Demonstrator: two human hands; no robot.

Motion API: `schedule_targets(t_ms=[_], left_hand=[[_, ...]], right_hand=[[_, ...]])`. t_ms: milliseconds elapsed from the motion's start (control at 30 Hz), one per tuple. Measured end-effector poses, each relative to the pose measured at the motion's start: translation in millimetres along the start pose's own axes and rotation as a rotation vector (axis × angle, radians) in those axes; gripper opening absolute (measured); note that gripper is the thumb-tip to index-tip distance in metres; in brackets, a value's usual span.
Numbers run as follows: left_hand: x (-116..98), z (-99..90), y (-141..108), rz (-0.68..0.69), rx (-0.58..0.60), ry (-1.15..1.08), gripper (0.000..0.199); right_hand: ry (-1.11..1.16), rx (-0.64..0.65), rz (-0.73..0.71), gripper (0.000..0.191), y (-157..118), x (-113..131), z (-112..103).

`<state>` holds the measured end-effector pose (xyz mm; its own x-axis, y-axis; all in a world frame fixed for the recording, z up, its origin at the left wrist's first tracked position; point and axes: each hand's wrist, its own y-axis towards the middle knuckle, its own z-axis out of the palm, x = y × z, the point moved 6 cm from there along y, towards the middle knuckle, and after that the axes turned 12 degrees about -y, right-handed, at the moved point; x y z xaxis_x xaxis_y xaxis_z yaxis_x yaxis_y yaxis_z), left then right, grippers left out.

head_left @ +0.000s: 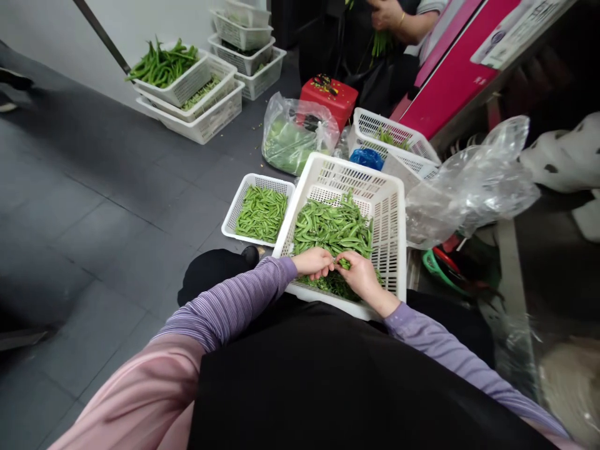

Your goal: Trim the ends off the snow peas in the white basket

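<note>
- two hands work close together: the left hand [315, 262] has its fingers curled closed, though whether it pinches anything is too small to tell.
- the right hand [360, 277] is clamped on a few green pods [344, 263], its fingertips just beside the other's.
- the step looks like picking over pods by fingertip; the next move seems to call for a light pinch and a steady hold.
- at left, bare grey floor tiles [117, 250], then stacked baskets [206, 128] by the wall, long green vegetables on top.
- nearer, a small basket [229, 229] carries a layer of pods.
- beyond it, a clear bag [290, 140] stands before a red box [328, 100].
- the large basket [392, 237], under both hands, holds a heap of pods; its support is hidden.
- farther back, a co-worker's hand [388, 14] grips green stems.
- at right, a pink panel [454, 69] leans above crumpled clear plastic [473, 187].
</note>
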<state>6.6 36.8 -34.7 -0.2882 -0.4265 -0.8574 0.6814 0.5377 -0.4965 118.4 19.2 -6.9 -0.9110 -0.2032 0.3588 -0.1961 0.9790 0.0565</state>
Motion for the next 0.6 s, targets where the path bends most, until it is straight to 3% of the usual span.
schedule_targets(t_ms=[133,267,467,533,600], left_hand=[[-3,0.2,-6,0.058,0.011,0.004,0.016],[-1,-8.4,-7,0.082,-0.059,0.144,0.023],[16,-29.7,-9,-0.112,-0.204,0.836,0.018],[13,-25.4,-11,-0.035,-0.166,0.854,0.021],[1,-16.2,-15,0.129,-0.121,0.759,0.032]], right_hand=[[-0.046,0.011,-0.049,0.010,-1,13,-5],[0.166,0.009,-0.041,0.004,0,23,-15],[0.604,-0.016,0.350,0.022,-4,-15,-27],[0.776,-0.025,0.419,0.025,-7,-26,-27],[0.895,-0.023,0.438,0.025,-8,-30,-24]])
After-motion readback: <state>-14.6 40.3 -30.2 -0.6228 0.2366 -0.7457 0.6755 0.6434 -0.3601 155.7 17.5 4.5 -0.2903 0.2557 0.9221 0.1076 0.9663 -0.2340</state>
